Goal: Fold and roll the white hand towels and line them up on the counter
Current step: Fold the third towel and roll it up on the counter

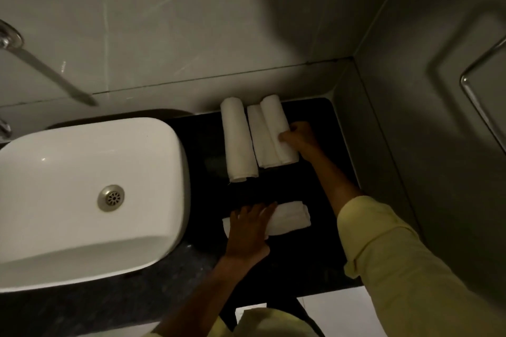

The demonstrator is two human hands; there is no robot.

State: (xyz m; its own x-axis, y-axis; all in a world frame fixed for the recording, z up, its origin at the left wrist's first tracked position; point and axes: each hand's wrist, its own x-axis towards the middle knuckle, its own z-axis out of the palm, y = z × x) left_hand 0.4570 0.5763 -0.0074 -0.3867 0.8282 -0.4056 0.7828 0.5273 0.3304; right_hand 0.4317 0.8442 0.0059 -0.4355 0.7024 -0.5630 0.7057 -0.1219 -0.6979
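Three rolled white towels lie side by side at the back of the black counter (323,249): a left roll (237,139), a middle roll (260,139) and a right roll (275,123) that partly overlaps the middle one. My right hand (299,137) grips the right roll on its right side. Nearer to me a fourth rolled towel (290,217) lies crosswise. My left hand (247,230) rests flat on its left part, fingers spread, and covers that end.
A white basin (68,200) with a metal drain fills the counter's left side. A chrome tap (41,68) juts from the wall above it. The tiled side wall (410,131) bounds the counter on the right, with a chrome rail (476,96).
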